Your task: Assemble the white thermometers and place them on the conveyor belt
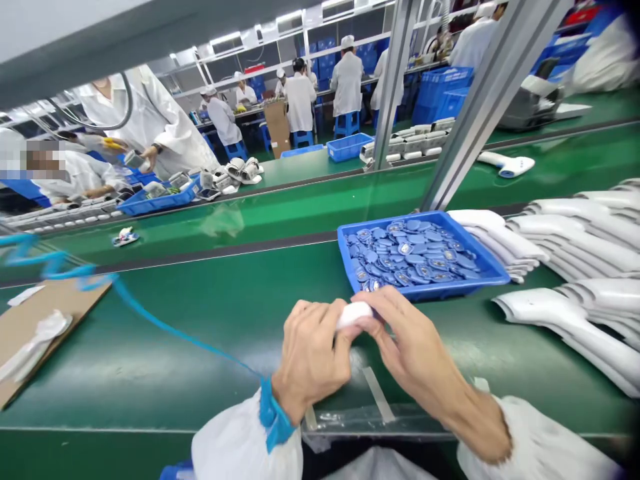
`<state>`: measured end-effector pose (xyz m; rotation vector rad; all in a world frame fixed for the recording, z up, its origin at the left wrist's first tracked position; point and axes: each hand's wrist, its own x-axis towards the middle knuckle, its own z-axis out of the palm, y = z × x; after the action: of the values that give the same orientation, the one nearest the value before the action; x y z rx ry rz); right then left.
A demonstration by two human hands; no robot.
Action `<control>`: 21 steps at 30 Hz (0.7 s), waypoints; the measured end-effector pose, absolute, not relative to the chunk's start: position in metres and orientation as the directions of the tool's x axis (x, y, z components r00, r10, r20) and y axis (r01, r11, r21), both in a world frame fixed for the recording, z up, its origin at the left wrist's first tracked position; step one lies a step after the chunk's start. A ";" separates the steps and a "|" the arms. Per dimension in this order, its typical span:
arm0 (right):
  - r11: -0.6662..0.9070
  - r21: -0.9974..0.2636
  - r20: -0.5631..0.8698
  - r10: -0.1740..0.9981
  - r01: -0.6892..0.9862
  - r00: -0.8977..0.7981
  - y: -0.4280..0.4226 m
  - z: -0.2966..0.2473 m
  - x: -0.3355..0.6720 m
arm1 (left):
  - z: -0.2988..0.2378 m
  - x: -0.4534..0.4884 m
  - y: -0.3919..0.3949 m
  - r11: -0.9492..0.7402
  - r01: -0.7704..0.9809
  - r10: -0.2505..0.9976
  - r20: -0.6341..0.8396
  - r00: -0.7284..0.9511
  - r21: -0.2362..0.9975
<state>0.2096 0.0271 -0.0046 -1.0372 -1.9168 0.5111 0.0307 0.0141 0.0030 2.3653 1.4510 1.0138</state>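
Between my two hands is a white plastic piece [354, 313], mostly covered by the fingers, so its full shape cannot be made out. My left hand [315, 347] is closed round its left side, with a blue wrist strap [275, 417] and coiled cord on that wrist. From the right, my right hand [410, 340] pinches the same piece between thumb and fingers. Just beyond the hands stands a blue tray [435, 292] holding many small blue oval parts [413, 250].
Stacked white curved shells [565, 307] lie at the right. Cardboard [75, 303] with a plastic bag [43, 340] is at the left. A metal post [480, 107] rises beyond the tray. Across the green belt [290, 210], people in white coats work near a blue bin [163, 200].
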 end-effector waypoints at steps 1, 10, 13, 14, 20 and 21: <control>0.570 -0.668 0.508 0.819 0.478 -0.266 0.025 -0.010 0.212 | 0.001 0.032 0.013 -0.515 0.724 0.837 0.450 0.310 0.459; 0.587 -0.498 0.426 0.807 0.638 -0.409 -0.003 -0.032 0.222 | -0.027 0.045 0.020 -0.277 0.762 0.809 0.570 -0.144 0.585; 0.583 -0.396 0.482 0.790 0.710 -0.379 -0.009 -0.038 0.210 | -0.031 0.046 0.031 -0.304 0.820 0.799 0.598 -0.058 0.486; 0.571 -0.381 0.495 0.790 0.728 -0.361 -0.011 -0.039 0.207 | -0.031 0.046 0.034 -0.304 0.832 0.809 0.587 -0.031 0.464; 0.479 -0.469 0.460 0.850 0.742 -0.259 -0.010 -0.041 0.193 | -0.021 0.029 0.040 -0.222 0.856 0.890 0.456 -0.017 0.466; 0.415 -0.549 0.381 0.897 0.726 -0.225 -0.007 -0.041 0.193 | -0.019 0.024 0.038 -0.213 0.835 0.909 0.417 -0.022 0.508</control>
<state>0.1925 -0.0071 -0.0407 -1.3719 -2.0158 0.3345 0.0241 0.0379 -0.0192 2.1194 1.9000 1.0529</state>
